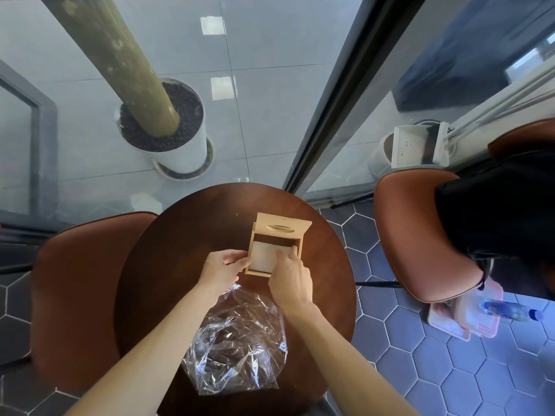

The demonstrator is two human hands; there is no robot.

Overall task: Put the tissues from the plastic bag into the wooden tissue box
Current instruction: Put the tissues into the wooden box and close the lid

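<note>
Our left hand [223, 265] grips the square wooden box [255, 244] by its side; our right hand [289, 276] presses flat pale tissues [264, 256] inside. Behind both wrists, the crinkled clear bag [237, 343] lies empty on the round tabletop [186, 235].

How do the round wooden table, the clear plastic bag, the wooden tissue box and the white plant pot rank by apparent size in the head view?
1. Round wooden table, clearly largest.
2. Clear plastic bag.
3. White plant pot, close to the bag and farther from the camera, so unsure.
4. Wooden tissue box, smallest.
</note>
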